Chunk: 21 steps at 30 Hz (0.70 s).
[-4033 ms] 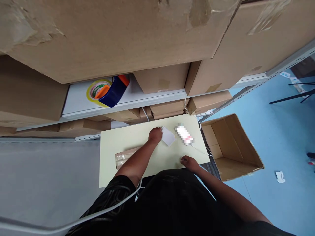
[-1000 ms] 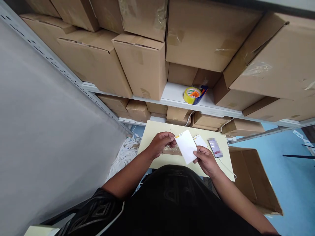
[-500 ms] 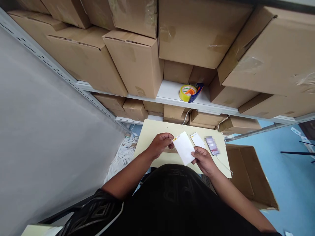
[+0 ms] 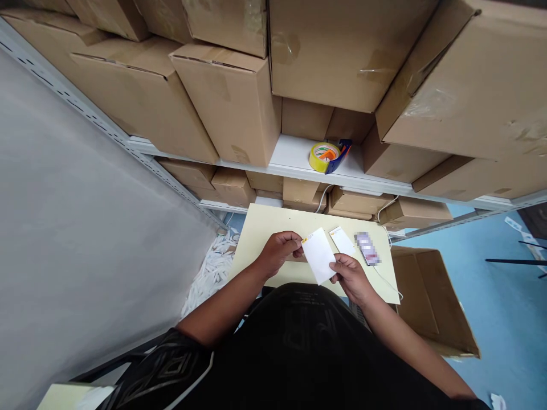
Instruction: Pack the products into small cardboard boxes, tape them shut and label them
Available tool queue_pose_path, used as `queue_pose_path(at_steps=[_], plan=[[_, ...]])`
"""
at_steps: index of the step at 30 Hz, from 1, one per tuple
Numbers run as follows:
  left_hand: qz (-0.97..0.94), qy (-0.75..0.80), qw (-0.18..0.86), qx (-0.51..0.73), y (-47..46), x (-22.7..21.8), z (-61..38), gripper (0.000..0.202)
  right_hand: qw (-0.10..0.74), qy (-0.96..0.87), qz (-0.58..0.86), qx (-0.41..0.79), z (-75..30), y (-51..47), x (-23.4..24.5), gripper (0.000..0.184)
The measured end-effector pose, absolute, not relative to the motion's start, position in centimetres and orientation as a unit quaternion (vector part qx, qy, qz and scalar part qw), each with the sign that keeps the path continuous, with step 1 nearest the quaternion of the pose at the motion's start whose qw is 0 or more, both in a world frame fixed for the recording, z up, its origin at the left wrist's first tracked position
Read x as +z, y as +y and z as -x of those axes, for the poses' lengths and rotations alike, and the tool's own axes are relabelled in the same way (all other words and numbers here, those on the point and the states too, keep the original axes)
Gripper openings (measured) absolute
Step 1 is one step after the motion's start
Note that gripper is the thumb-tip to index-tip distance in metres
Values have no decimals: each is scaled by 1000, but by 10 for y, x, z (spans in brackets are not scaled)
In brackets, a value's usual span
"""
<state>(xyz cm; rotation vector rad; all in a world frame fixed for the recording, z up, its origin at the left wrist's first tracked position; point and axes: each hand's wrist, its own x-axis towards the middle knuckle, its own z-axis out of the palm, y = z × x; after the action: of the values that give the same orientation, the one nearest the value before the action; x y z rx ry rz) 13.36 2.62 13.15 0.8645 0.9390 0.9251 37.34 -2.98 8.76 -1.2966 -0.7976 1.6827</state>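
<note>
A white paper sheet with a small yellow-orange mark and fine print at its top left corner is held tilted above the small table. My right hand pinches its lower right edge, thumb on top. At the marked corner is my left hand, its thumb and fingers closed on the sheet's edge. Behind my right hand, a similar white sheet lies on the table. Beside that is a phone-like thing, its face blurred out, with a white cable. Something brown lies partly hidden under the held sheet.
The cream table stands against shelving packed with cardboard boxes. A yellow tape roll in a blue dispenser sits on the shelf. An open carton stands on the right; white scraps pile up at the left by the wall.
Both hands keep the same hold on the sheet, which has turned very slightly. The whole view has shifted a little upward.
</note>
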Motion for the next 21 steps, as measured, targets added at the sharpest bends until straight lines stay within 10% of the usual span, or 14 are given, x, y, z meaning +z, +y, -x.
queue_pose_path(at_steps=[17, 21], plan=[[-377, 431, 702, 423, 25, 121, -126, 12, 397, -347, 522, 671, -357, -32, 85, 24], [-364, 426, 709, 429, 22, 116, -129, 16, 391, -489, 598, 501, -348, -25, 90, 35]])
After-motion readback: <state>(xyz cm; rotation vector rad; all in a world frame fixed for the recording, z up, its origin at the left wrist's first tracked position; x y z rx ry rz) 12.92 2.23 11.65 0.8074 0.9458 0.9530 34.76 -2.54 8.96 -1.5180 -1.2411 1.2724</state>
